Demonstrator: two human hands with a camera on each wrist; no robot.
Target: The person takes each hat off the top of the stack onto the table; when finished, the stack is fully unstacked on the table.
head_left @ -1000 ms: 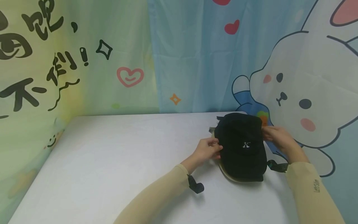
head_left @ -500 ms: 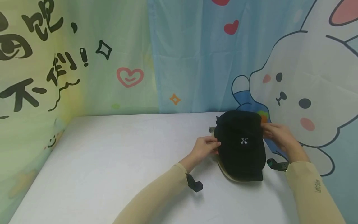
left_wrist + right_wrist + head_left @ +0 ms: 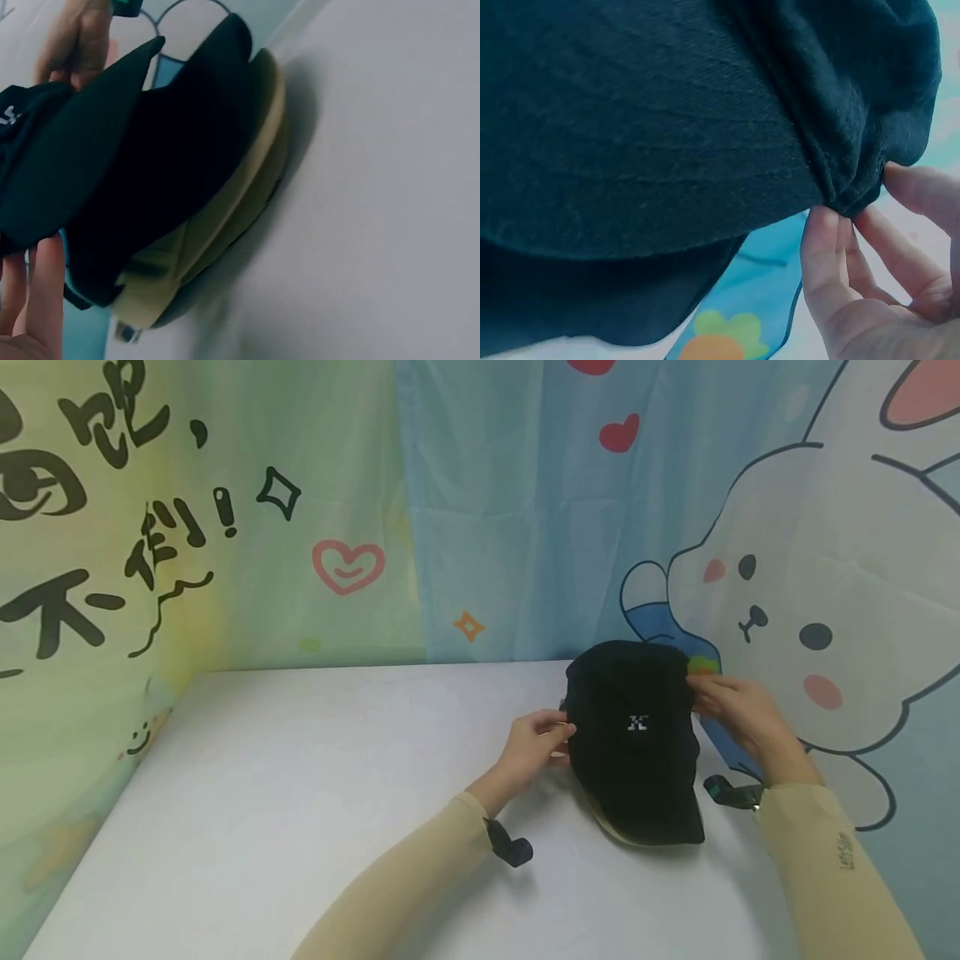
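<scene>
As left grip [image 3: 527,745] and right grip [image 3: 738,718] hold black cap [image 3: 633,681], lower caps [image 3: 240,191] half-hidden

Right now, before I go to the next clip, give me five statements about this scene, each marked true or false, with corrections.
1. The left hand and right hand hold the top black baseball cap. True.
2. Its front logo is red. False: the logo is white.
3. In the left wrist view, tan brims show below a black brim. True.
4. The cap is at the white table's left end. False: it is toward the right.
5. Both sleeves are beige. True.
</scene>
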